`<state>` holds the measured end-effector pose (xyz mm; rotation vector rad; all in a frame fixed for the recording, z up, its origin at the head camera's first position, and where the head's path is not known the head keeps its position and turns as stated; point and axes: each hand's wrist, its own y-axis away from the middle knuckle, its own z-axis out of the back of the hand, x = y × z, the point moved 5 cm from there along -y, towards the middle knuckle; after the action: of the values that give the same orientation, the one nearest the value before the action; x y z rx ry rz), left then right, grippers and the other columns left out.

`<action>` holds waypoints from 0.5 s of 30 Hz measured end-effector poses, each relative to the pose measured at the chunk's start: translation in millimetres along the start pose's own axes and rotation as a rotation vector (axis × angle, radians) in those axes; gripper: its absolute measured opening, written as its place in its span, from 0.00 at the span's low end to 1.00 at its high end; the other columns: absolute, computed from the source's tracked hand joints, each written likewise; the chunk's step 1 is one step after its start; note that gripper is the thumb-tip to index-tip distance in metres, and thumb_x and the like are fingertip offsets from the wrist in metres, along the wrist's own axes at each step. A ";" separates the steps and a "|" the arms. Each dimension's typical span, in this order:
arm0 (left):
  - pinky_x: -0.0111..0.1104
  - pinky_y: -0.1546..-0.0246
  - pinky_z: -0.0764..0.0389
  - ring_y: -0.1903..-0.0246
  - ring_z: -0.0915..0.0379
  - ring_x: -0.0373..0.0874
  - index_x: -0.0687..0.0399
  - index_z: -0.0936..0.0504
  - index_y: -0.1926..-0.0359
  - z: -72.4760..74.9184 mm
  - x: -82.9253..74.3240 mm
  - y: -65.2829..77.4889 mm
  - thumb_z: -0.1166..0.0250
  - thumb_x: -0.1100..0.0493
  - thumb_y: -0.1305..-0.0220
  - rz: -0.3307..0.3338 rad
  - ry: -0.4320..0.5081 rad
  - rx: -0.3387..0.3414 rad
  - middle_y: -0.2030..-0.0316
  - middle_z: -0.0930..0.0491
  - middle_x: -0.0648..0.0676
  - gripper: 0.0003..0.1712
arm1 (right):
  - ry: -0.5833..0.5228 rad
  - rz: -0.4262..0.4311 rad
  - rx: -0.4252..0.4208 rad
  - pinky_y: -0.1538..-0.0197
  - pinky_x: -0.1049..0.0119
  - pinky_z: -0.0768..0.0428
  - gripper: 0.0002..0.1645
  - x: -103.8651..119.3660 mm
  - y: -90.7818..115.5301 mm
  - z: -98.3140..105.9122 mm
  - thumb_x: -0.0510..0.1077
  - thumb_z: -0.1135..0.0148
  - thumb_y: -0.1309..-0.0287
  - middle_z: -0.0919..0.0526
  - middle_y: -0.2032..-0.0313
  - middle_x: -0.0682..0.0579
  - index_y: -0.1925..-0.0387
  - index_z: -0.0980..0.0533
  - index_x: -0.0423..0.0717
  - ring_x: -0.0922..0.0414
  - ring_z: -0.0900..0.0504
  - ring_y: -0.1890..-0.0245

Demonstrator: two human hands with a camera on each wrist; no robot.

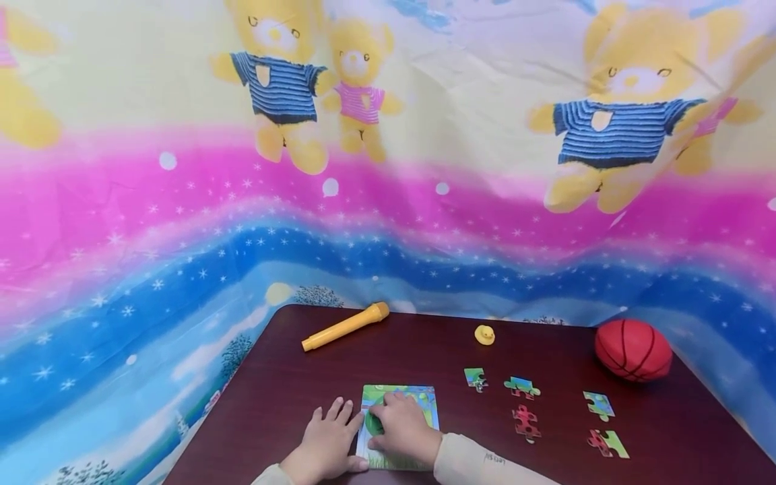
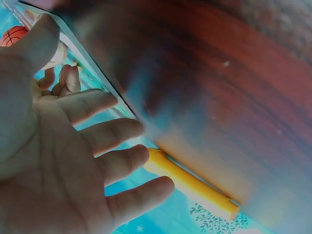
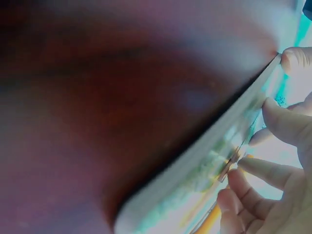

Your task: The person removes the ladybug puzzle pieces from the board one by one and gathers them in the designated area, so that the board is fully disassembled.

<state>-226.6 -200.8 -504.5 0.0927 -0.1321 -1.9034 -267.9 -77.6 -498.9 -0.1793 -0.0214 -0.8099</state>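
Note:
A square jigsaw puzzle board [image 1: 428, 404] with a green, grassy picture lies near the front edge of the table. My left hand [image 1: 330, 434] lies flat beside it with spread fingers, the thumb at the board's lower left corner. Over the board, my right hand [image 1: 405, 428] presses down with thumb and index finger apart, covering much of the picture. In the right wrist view, a slightly raised puzzle piece edge [image 3: 226, 171] shows at the index fingertip, while the other fingers bend inward. Loose puzzle pieces [image 1: 525, 422] lie to the right of the board.
A yellow toy microphone [image 1: 345, 327] lies at the back left of the dark table [image 1: 273, 377]. Near the back edge sits a small yellow duck [image 1: 484, 335]. A red toy basketball [image 1: 633, 350] rests at the right. Behind hangs a bear-patterned curtain [image 1: 388, 222].

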 end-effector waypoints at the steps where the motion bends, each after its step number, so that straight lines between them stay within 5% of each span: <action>1: 0.59 0.45 0.35 0.33 0.44 0.56 0.43 0.32 0.33 -1.1 0.7 -0.9 0.43 0.25 0.51 0.000 0.019 0.000 0.34 0.35 0.57 0.48 | -0.001 -0.006 0.007 0.64 0.61 0.28 0.31 -0.4 -0.3 -0.5 0.65 0.29 0.59 0.23 0.65 0.57 0.54 0.18 0.55 0.60 0.27 0.67; 15: 0.63 0.45 0.39 0.33 0.48 0.61 0.32 0.39 0.31 -10.6 13.2 -10.7 0.40 0.27 0.53 0.046 0.257 0.134 0.32 0.40 0.58 0.47 | -0.104 -0.022 -0.010 0.70 0.67 0.33 0.22 -4.6 -12.4 2.6 0.61 0.24 0.66 0.27 0.74 0.63 0.69 0.18 0.55 0.63 0.34 0.74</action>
<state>-239.5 -210.3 -516.4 0.4196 -0.0869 -1.8184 -279.9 -82.2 -494.9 -0.2308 -0.1174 -0.8220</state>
